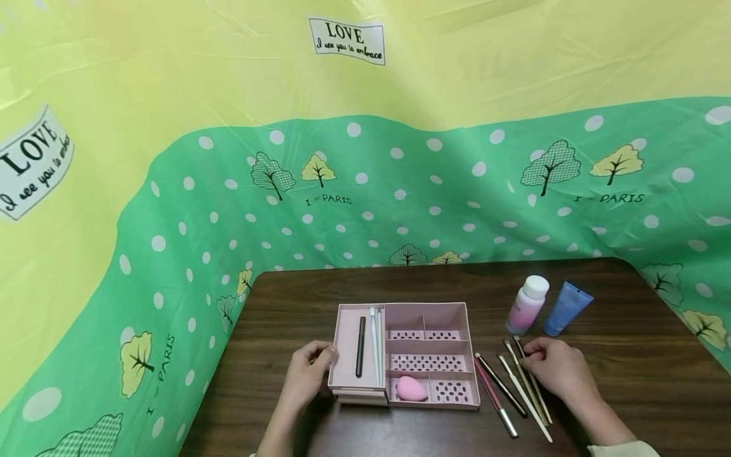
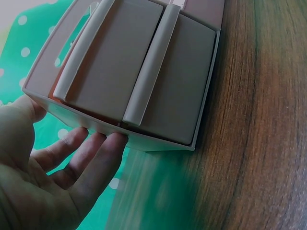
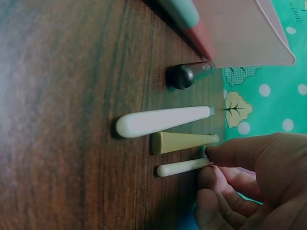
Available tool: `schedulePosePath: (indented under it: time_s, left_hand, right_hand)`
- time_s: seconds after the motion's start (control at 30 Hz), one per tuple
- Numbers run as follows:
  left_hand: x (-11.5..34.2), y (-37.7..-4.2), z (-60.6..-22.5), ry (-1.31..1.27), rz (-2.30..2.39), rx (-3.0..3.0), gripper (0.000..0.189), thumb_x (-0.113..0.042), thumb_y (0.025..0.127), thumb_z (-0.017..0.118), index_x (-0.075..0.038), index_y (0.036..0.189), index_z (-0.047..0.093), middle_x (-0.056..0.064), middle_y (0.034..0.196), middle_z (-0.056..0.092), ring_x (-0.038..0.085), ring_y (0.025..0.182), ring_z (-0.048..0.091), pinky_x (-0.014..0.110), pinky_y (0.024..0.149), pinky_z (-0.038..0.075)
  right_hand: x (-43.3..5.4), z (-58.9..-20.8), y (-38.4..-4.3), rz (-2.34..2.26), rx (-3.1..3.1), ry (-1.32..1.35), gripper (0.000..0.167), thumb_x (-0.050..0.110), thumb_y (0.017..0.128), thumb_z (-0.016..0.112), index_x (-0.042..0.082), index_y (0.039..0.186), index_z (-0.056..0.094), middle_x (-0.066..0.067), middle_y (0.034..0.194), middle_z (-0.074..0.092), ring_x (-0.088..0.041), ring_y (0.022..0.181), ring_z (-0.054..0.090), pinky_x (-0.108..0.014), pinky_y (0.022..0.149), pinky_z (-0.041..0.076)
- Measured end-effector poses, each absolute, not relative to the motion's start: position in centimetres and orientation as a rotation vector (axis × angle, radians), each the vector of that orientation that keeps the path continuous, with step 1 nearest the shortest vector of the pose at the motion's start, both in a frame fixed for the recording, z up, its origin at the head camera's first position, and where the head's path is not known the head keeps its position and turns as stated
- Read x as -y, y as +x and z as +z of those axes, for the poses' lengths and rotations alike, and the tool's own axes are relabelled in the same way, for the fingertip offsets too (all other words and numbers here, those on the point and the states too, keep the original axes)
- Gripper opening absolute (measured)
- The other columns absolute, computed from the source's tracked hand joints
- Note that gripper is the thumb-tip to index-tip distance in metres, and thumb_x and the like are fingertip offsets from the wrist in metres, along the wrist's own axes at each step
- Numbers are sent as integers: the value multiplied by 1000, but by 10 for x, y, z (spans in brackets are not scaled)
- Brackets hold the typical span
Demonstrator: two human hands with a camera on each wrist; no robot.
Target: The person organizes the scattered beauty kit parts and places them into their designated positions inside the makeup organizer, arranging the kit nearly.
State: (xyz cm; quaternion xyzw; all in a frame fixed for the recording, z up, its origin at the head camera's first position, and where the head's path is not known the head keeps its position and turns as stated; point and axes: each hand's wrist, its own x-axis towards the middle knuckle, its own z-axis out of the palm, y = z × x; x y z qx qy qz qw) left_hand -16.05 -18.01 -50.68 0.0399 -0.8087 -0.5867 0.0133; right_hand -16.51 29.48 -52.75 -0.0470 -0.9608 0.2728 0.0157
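Observation:
A pink makeup organizer (image 1: 342, 343) with drawers stands on the table. My left hand (image 1: 308, 371) touches its left side; in the left wrist view the fingertips (image 2: 115, 143) rest against the side wall below the two drawer fronts. To the organizer's right, my right hand (image 1: 562, 368) pinches a thin makeup brush (image 3: 180, 167) with a pale handle end, which lies at the right of a row of brushes. Beside it are a gold-toned brush (image 3: 184, 142), a white-handled brush (image 3: 163, 120), a black brush (image 3: 189, 75) and a red brush (image 1: 491, 390).
A black pen-like stick (image 1: 360, 346) and two pale brushes (image 1: 374, 336) lie on the organizer's left top. In a front compartment sits a pink sponge (image 1: 411, 389). A pink-white bottle (image 1: 526, 308) and a blue tube (image 1: 566, 309) stand behind my right hand. Patterned cloth (image 1: 365, 222) surrounds the table.

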Motion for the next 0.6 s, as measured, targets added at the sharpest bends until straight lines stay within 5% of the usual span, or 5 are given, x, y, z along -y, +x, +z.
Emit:
schedulePosePath:
  time_s: [0.33, 0.6]
  left_hand:
    - [180, -161, -508, 123, -1835, 2520, 18, -16, 95, 67, -2, 104, 75, 9, 88, 68, 15, 78, 59, 24, 69, 50]
    - [180, -161, -508, 135, -1846, 2511, 18, -16, 96, 67, -2, 105, 75, 9, 90, 68, 16, 78, 59, 25, 69, 50]
  right_hand:
    - [-303, -525, -167, 935, 3011, -169, 29, 29, 83, 80, 4, 97, 77, -5, 85, 75, -19, 75, 65, -39, 62, 51]
    - [-299, -514, -165, 1153, 2996, -246, 29, 23, 87, 76, 0, 104, 75, 0, 71, 72, -15, 61, 63, -30, 49, 47]
